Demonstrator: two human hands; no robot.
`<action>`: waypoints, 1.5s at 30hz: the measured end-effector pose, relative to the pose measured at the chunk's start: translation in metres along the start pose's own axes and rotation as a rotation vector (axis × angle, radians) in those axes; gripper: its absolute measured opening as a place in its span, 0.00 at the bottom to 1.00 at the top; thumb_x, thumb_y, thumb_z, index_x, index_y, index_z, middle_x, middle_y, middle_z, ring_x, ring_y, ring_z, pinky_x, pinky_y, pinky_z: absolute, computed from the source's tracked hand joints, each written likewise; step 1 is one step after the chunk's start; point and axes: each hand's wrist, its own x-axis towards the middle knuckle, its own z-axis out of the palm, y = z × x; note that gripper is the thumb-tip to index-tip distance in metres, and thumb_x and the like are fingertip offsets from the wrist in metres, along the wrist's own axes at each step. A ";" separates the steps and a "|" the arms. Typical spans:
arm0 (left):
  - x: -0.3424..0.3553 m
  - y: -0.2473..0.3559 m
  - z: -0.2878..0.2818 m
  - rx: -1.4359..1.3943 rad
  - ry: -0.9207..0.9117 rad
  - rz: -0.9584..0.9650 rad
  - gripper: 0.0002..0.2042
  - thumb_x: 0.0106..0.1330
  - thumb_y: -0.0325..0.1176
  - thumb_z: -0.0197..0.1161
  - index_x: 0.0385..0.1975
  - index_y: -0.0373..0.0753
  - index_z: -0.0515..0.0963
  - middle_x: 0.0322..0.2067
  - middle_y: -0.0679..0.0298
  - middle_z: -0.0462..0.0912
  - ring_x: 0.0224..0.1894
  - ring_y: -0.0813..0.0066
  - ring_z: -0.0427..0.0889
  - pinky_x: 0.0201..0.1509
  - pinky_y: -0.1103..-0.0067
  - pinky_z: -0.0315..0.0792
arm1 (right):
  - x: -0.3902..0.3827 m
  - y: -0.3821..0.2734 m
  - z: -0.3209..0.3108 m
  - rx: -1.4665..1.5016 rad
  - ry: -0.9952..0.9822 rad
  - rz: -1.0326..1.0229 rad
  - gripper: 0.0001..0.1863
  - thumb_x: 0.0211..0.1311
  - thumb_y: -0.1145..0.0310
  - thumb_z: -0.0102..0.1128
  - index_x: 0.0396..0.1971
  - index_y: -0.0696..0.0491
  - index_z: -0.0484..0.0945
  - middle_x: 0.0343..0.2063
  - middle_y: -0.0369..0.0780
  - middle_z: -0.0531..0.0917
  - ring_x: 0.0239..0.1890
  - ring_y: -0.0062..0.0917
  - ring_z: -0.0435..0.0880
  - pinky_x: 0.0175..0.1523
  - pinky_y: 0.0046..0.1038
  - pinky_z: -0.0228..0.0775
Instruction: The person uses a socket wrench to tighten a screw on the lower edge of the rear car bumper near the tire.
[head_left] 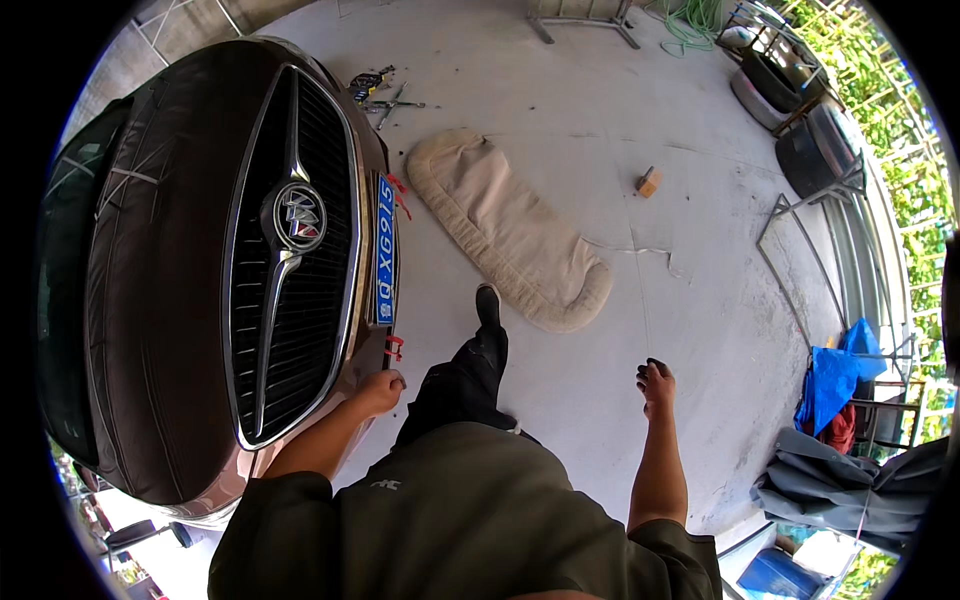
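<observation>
Hands free of the floor, beside the car's nose.
The left hand [382, 393] hangs by the front of the car [150, 300], near a red tie [394, 347]; its fingers curl inward, but I cannot tell how tightly, what they hold, or whether they touch the car. The right hand [655, 390] is out over the floor, fingers bent and dark at the tips; I cannot tell whether anything is in them. Both arms are spread, likely for balance, as one shoe [488, 304] is set forward, just beside the beige pad [505, 235]. The pad lies flat, probably because it is too soft to stand. Beyond are a block [649, 183], then a cross wrench [395, 105], perhaps left there to be handy to the car, and tyres [765, 90] at the edge, seemingly out of the walkway.
</observation>
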 end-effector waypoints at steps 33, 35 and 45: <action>0.872 0.288 -0.443 -0.334 0.082 -0.581 0.19 0.68 0.44 0.52 0.33 0.37 0.86 0.36 0.48 0.87 0.43 0.48 0.85 0.50 0.60 0.77 | 1.008 -0.945 0.739 -0.388 -0.358 -0.180 0.16 0.73 0.63 0.55 0.55 0.52 0.79 0.37 0.35 0.84 0.35 0.20 0.80 0.40 0.24 0.74; 0.926 0.279 -0.468 -0.351 0.104 -0.630 0.19 0.69 0.44 0.51 0.33 0.36 0.85 0.34 0.48 0.87 0.43 0.49 0.86 0.49 0.60 0.77 | 1.019 -0.990 0.825 -0.405 -0.403 -0.224 0.16 0.73 0.63 0.55 0.56 0.53 0.78 0.38 0.35 0.84 0.36 0.20 0.80 0.42 0.24 0.74; 1.154 0.169 -0.638 -0.616 0.656 -0.707 0.14 0.70 0.34 0.51 0.39 0.35 0.85 0.37 0.50 0.88 0.42 0.52 0.87 0.50 0.65 0.78 | 1.012 -0.974 1.158 -0.997 -0.720 0.150 0.19 0.74 0.61 0.55 0.59 0.53 0.77 0.44 0.40 0.85 0.42 0.26 0.83 0.48 0.33 0.78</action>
